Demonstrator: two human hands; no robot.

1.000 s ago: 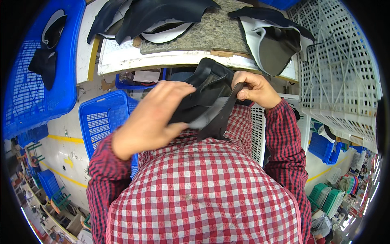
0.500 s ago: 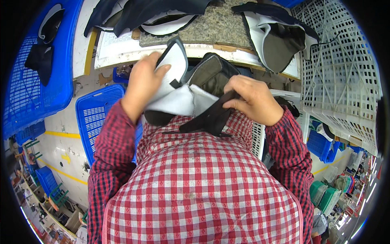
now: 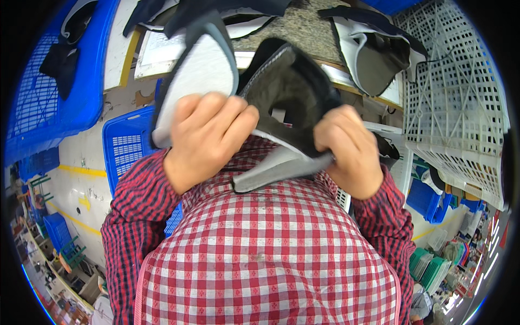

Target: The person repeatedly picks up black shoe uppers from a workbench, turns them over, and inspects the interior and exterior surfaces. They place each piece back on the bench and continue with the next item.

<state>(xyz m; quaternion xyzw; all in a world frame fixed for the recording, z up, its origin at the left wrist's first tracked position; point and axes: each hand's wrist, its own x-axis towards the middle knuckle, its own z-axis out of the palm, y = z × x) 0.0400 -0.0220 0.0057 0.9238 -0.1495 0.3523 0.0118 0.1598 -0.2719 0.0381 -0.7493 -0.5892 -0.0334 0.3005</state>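
Above my checked apron, both hands hold a black boot upper (image 3: 276, 89) with white backing and a dark grey lining. Its opening faces up, and a seam runs along the lining's edge. My left hand (image 3: 214, 135) is closed around the white-backed flap on the left side. On the opposite side, my right hand (image 3: 349, 151) grips the dark edge, somewhat smeared by motion. A white-backed flap hangs between the hands, close to the apron.
Similar uppers lie on the bench ahead, one at the right (image 3: 374, 54) beside a speckled slab (image 3: 306, 32). A white perforated crate (image 3: 449, 108) stands at right. Blue crates are at far left (image 3: 81, 122) and lower left (image 3: 116, 135).
The upper has been lifted and turned, so its dark lined opening spreads wider between the hands. My left hand has moved right and down, its fingers now folded over the white flap.
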